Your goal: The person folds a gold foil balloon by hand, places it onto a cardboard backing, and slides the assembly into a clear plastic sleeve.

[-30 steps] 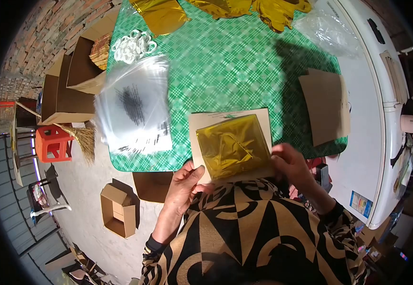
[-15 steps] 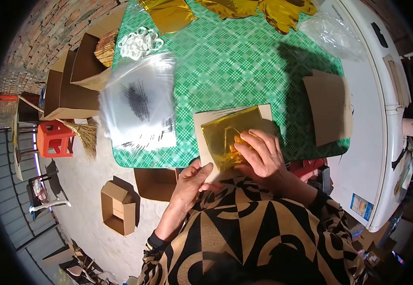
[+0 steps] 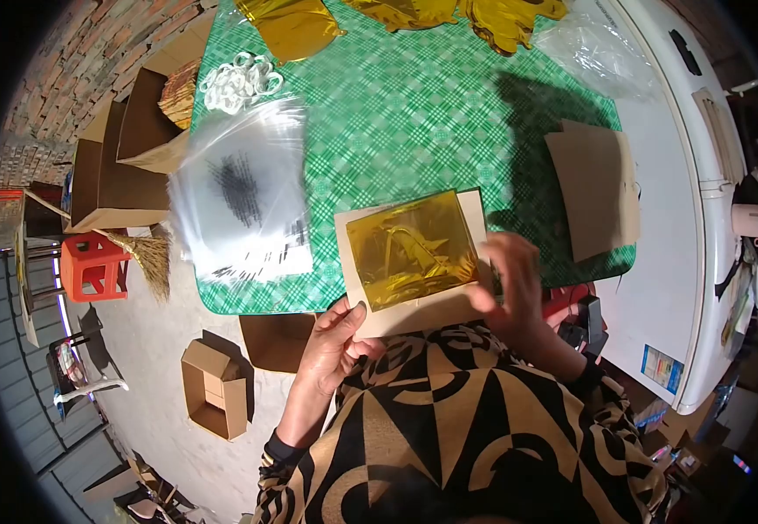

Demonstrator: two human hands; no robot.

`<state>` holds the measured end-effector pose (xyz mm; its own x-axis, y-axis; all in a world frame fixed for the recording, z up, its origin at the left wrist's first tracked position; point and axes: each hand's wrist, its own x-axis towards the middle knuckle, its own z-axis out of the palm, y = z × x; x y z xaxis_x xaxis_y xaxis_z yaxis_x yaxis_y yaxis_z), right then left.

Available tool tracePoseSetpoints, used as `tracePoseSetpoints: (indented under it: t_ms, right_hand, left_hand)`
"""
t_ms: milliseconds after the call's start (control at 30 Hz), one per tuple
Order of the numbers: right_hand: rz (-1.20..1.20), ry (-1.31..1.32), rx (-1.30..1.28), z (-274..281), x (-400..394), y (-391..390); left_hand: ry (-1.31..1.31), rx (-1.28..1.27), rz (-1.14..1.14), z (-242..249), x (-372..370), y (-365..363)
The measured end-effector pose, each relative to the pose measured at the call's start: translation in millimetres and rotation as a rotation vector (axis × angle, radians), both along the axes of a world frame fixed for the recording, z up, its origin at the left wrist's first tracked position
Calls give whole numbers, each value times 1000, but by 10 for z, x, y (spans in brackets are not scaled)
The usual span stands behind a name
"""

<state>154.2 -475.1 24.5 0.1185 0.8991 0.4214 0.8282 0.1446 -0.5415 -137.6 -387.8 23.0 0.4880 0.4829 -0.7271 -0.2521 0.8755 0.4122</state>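
A cardboard sheet lies tilted at the near edge of the green checked table, with a shiny gold foil piece on top of it. My left hand pinches the sheet's lower left corner between thumb and fingers. At the right edge of the sheet, my right hand hovers beside the foil with its fingers apart and nothing in them; it is slightly blurred. The foil looks creased and mostly flat.
Clear plastic bags and white rings lie on the table's left. Cardboard sheets are at the right. Gold foil pieces and clear plastic lie at the far edge. Open boxes and a red stool stand left.
My right hand has lifted off the foil and moved right, its fingers now apart. The foil now lies uncovered. My left hand still grips the sheet's corner.
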Motion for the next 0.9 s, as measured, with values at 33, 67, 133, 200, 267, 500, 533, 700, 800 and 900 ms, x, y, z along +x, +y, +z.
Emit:
tracePoseSetpoints:
  t_ms: [33, 67, 133, 200, 267, 500, 533, 700, 800, 900]
  right_hand:
    - [-58, 32, -23, 16, 56, -80]
    - [-119, 118, -81, 31, 78, -156]
    - [-143, 694, -291, -30, 91, -323]
    - [-143, 1063, -415, 6, 49, -441]
    - [-99, 1279, -585, 181, 24, -439]
    - [-114, 1534, -846, 234, -123, -440]
    - [-135, 1570, -856, 247, -134, -437]
    - [-145, 1536, -917, 264, -132, -444]
    - [-126, 1499, -925, 199, -119, -488]
    - [-103, 1508, -909, 176, -139, -496]
  left_hand:
    - [-8, -15, 20, -8, -18, -27]
    - [-15, -33, 38, -19, -45, -64]
    - [-64, -75, 71, -49, -92, -125]
    - [-145, -122, 102, -80, -149, -174]
    - [-140, -120, 77, -200, -246, -256]
    - [-88, 70, -59, 14, -227, -255]
    - [-85, 112, -61, 41, -223, -234]
    - [-95, 195, -63, 27, -261, -194]
    - [-131, 142, -46, -42, -322, -242]
    - [-149, 132, -16, -72, -337, -254]
